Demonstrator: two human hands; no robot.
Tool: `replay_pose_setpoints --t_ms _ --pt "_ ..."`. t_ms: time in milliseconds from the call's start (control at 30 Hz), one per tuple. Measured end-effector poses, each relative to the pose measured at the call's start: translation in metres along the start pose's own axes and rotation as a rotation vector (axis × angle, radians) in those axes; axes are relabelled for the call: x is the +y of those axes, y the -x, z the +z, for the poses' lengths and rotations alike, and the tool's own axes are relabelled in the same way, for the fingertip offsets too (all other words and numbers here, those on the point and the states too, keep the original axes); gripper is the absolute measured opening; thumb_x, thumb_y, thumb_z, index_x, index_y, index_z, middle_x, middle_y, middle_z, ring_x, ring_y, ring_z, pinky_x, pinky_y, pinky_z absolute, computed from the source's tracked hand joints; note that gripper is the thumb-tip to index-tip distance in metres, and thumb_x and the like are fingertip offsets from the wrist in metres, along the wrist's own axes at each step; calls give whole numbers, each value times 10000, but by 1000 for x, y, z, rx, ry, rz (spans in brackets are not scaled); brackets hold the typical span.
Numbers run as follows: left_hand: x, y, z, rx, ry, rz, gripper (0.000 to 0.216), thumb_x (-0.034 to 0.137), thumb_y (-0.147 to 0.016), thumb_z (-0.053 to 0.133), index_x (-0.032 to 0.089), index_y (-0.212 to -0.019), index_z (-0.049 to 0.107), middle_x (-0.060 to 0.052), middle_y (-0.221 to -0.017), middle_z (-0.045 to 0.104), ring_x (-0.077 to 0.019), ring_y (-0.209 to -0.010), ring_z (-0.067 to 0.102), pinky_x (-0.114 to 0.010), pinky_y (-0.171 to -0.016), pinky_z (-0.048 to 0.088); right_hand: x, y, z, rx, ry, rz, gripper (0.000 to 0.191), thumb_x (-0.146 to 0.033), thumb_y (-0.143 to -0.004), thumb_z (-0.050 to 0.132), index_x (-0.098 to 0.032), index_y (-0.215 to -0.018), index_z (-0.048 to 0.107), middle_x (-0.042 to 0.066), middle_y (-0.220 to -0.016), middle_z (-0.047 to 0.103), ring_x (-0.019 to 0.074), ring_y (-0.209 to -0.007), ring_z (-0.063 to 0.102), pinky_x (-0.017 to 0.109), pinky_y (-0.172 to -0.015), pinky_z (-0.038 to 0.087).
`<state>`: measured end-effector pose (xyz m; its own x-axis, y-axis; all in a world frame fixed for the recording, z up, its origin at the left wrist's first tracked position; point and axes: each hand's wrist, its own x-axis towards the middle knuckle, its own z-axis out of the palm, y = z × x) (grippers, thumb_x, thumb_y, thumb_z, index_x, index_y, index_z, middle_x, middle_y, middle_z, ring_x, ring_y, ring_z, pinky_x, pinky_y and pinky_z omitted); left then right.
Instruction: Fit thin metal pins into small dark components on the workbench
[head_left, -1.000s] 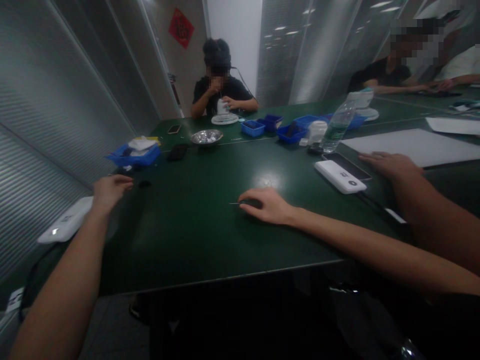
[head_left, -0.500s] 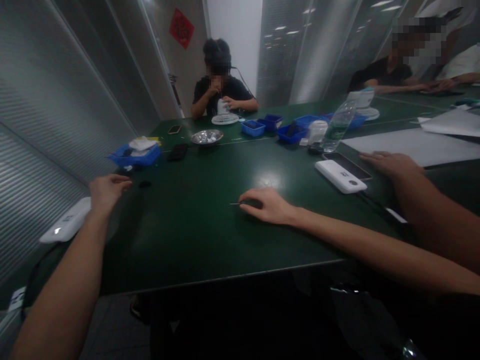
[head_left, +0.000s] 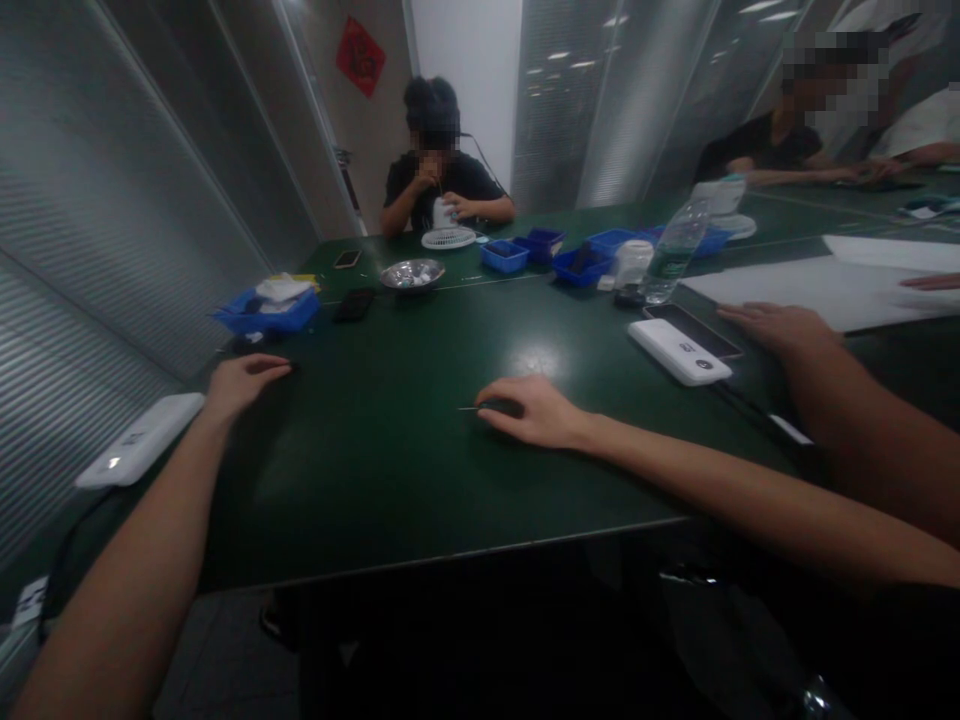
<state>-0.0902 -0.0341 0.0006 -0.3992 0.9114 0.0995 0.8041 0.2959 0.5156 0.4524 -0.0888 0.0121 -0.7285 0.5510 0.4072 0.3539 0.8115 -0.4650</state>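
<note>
My left hand [head_left: 244, 383] is at the left of the green table [head_left: 375, 480], fingertips closed on a small flat black piece [head_left: 295, 367] lying on the tabletop. Most of that piece is covered by the fingers, so its kind does not show. In the middle, my right hand [head_left: 531, 410] rests on the table. Its thumb and index finger pinch a thin, needle-like pin [head_left: 466, 408] that points left.
A blue tray [head_left: 281, 315] stands beyond my left hand, near a white power bank [head_left: 141, 440]. Farther back are a metal bowl [head_left: 412, 283] and a black phone [head_left: 354, 305]. Right lie another power bank [head_left: 679, 352], a bottle [head_left: 676, 255] and another person's hand [head_left: 780, 325].
My left hand has moved right and onto the small black piece, which lay uncovered before. My right hand stays in place with the pin.
</note>
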Motion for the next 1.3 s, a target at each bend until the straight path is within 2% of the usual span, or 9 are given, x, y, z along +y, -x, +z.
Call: replay_pose_setpoints --t_ms 267,500,700,800,900,1033,1167,1300 --pt "6 5 5 69 17 -37 429 467 -842 769 204 -1180 774 -39 -1140 756 -210 -976 653 -296 -868 466 0 -1 1 1 11 3 288 -386 -1017 572 -177 -1165 704 57 -1027 737 163 -838 672 307 -764 504" --pt "14 6 11 165 12 -96 405 458 -812 791 203 -1127 799 -39 -1054 767 -206 -923 656 -318 -911 479 1 -1 1 -5 15 1 288 -387 -1017 574 -172 -1161 701 53 -1015 735 162 -838 674 304 -761 504" --pt "14 4 15 150 125 -248 530 478 -765 811 176 -1198 770 -61 -1084 759 -215 -892 649 -339 -832 497 2 -1 3 -3 24 3 291 -397 -1014 575 -184 -1164 705 57 -1038 743 170 -858 677 315 -790 502" --pt "15 3 17 143 142 -244 545 447 -787 786 151 -1243 745 -70 -1099 760 -209 -868 656 -323 -775 504 2 -1 3 -1 20 5 287 -393 -1012 577 -184 -1160 707 54 -1023 744 166 -841 676 307 -769 499" --pt "19 6 17 165 112 -218 481 428 -795 773 147 -1185 770 -80 -1071 760 -226 -887 661 -335 -802 500 2 0 3 -2 26 5 289 -397 -1012 577 -186 -1162 707 52 -1022 743 163 -829 673 302 -754 498" --pt "30 19 16 177 -185 -12 354 420 -888 664 171 -1107 789 -116 -1036 748 -278 -938 657 -381 -856 479 1 0 2 -7 25 5 289 -393 -1015 575 -181 -1163 703 51 -1014 742 161 -832 675 299 -763 499" --pt "44 35 19 175 -584 164 439 411 -994 461 123 -1131 764 -218 -1034 709 -368 -972 642 -447 -823 483 0 0 2 -7 23 -3 290 -391 -1013 578 -176 -1160 705 52 -1008 738 160 -821 669 298 -748 498" --pt "56 45 25 168 -774 256 482 369 -1021 376 65 -1015 749 -263 -966 678 -413 -991 633 -483 -845 476 0 0 2 -10 26 -8 290 -390 -1019 574 -178 -1169 703 54 -1023 740 165 -836 672 306 -764 499"
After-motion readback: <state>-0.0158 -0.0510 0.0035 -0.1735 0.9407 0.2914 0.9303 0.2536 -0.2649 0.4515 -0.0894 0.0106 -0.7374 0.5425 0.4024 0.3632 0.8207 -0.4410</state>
